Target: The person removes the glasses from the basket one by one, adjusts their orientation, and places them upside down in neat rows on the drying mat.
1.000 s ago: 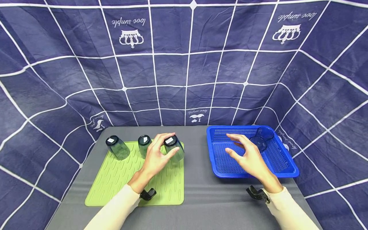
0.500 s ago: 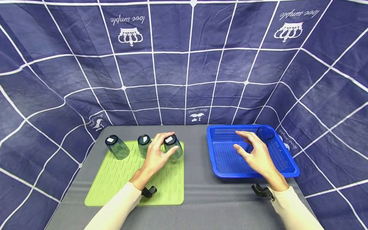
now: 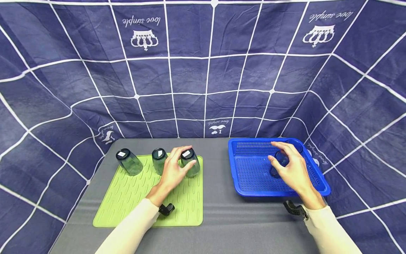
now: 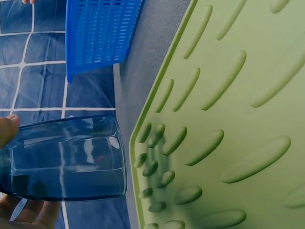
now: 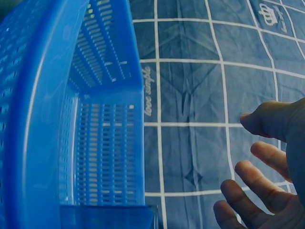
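My left hand point(image 3: 172, 173) grips an upside-down tinted drinking glass point(image 3: 193, 171) by its base end. In the left wrist view, thumb and fingers lie on opposite sides of this glass point(image 4: 66, 157), its rim close over the edge of the green mat point(image 4: 267, 28). Two more upside-down glasses, one at the far left point(image 3: 131, 164) and one in the middle point(image 3: 158, 163), stand along the mat's back part. Over the blue basket point(image 3: 253, 193), my right hand point(image 3: 293, 171) is spread with nothing in it. Near its fingers a blue-looking glass point(image 3: 282, 160) sits in the basket.
Another glass point(image 3: 295, 144) is in the basket's back right corner, partly behind the right hand. Grey cloth point(image 3: 219, 211) covers the table between mat and basket. A navy checked curtain point(image 3: 190, 77) encloses the back and sides.
My right hand has moved right across the basket, towards the glasses there. The left hand's glass has shifted very slightly left and down over the mat's back right corner.
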The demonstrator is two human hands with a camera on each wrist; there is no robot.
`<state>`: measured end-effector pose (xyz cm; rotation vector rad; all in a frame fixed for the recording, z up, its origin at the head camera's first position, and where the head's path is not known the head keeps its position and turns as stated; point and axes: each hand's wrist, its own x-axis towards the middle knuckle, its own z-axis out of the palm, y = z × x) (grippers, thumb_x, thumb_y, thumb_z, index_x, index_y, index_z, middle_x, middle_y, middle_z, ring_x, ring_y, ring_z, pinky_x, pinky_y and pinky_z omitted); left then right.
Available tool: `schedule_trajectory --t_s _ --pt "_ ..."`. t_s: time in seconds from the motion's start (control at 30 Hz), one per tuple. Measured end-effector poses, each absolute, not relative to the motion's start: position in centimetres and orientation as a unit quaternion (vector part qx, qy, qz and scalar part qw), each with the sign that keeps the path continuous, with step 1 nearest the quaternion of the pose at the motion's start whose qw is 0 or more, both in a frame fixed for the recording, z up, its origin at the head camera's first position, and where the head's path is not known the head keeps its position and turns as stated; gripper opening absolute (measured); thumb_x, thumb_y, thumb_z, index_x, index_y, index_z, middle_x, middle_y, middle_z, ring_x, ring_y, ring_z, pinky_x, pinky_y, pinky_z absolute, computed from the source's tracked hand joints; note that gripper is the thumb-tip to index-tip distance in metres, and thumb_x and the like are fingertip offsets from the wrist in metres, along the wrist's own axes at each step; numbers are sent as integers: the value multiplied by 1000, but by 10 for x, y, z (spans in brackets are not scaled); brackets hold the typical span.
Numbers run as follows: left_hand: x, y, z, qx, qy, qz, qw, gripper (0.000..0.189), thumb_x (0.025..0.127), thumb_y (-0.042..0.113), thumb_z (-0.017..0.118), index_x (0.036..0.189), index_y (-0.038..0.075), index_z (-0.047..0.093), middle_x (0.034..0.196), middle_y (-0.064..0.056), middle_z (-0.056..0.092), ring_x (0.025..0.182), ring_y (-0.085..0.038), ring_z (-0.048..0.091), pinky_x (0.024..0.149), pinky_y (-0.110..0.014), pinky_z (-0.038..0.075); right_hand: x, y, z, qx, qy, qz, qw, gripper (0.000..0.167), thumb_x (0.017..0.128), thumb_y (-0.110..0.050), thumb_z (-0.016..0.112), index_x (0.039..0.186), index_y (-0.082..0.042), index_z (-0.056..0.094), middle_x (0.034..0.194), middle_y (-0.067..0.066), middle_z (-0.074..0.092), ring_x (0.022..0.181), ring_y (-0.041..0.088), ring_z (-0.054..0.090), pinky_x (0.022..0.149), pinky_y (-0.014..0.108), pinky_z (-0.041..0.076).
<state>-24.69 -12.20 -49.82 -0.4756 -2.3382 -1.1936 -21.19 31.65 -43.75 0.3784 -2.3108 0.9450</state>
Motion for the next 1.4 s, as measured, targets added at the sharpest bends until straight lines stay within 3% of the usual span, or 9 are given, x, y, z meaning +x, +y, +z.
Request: schedule_trajectory --t_s 0.13,0.3,0.4,0.6,0.7,0.83,1.4 --pt "-251 -123 -503 -165 -856 -435 227 62 96 19 99 152 17 74 145 -9 77 140 -33 74 123 -54 58 -213 323 -437 132 -872 351 315 51 94 1 91 144 -5 80 142 20 78 129 -4 61 113 0 37" --pt "-254 -124 -509 -157 -858 -437 220 62 95 19 99 152 16 74 143 -11 77 138 -35 74 122 -55 58 -214 331 -438 120 -875 338 323 50 94 -1 91 143 -5 80 142 22 78 134 35 68 117 1 31" --pt "-256 -124 -512 -154 -859 -438 216 62 95 18 99 152 14 74 143 -11 77 139 -35 74 123 -55 57 -214 336 -440 108 -881 332 320 51 94 -3 92 143 -5 80 144 23 76 137 48 67 119 1 29" --pt "-260 -124 -517 -149 -861 -437 212 62 96 18 99 152 17 74 142 -12 77 138 -35 74 123 -54 58 -215 343 -446 84 -889 332 304 53 94 -7 94 144 -5 78 149 25 73 144 51 64 122 8 31" --pt "-262 -123 -517 -148 -862 -436 210 61 96 18 99 152 16 74 142 -12 76 138 -35 74 122 -54 58 -217 345 -448 74 -894 330 293 55 94 -9 94 145 -3 77 151 28 70 145 53 62 131 36 44" --pt "-262 -121 -517 -149 -862 -435 212 61 96 17 99 151 14 75 142 -13 76 137 -36 74 122 -56 58 -220 348 -451 68 -900 325 281 58 93 -10 93 147 0 75 152 32 67 145 56 59 119 73 44" --pt "-270 -115 -520 -149 -867 -427 210 61 95 17 99 151 15 75 140 -15 76 133 -37 75 119 -58 59 -223 357 -461 46 -918 320 228 66 93 -13 94 152 5 68 155 40 61 148 59 53 119 76 42"
